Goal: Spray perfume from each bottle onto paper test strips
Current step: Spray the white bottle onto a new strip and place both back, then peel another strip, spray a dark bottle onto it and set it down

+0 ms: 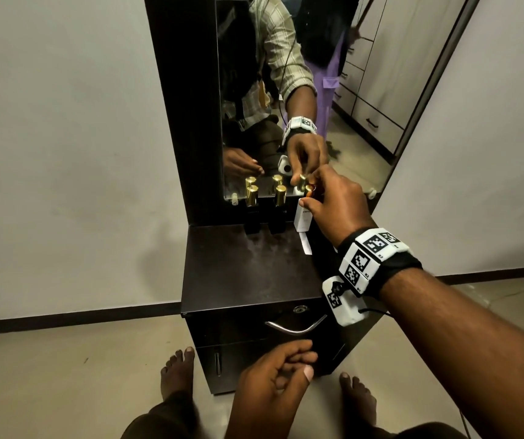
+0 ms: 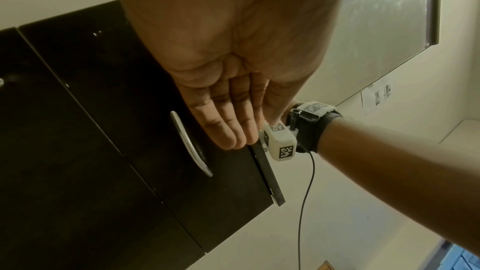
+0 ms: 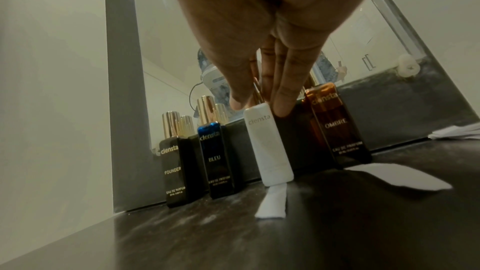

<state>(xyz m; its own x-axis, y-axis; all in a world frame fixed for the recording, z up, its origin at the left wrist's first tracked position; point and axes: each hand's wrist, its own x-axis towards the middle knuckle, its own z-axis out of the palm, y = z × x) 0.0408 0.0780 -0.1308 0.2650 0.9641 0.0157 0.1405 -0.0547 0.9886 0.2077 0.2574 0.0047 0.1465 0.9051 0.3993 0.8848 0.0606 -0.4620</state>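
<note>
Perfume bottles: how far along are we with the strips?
Done: unclear; one paper strip lies before the white bottle, another by OMBRE. In hand: right hand grips the white bottle's top. Left: FOUNDER and BLEU, capped, stripless.

Left hand (image 2: pixel 231 73), palm toward camera, fingers (image 2: pixel 228 126) straight and together, before dark cabinet front (image 2: pixel 78 130); curved metal handle (image 2: pixel 189 143) at seven o'clock of fingertips; right forearm (image 2: pixel 389 161) at four o'clock.

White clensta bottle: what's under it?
A paper test strip pokes out from under the white bottle, lying flat on the dark cabinet top toward the camera. How far it runs underneath is hidden by the bottle.
</note>
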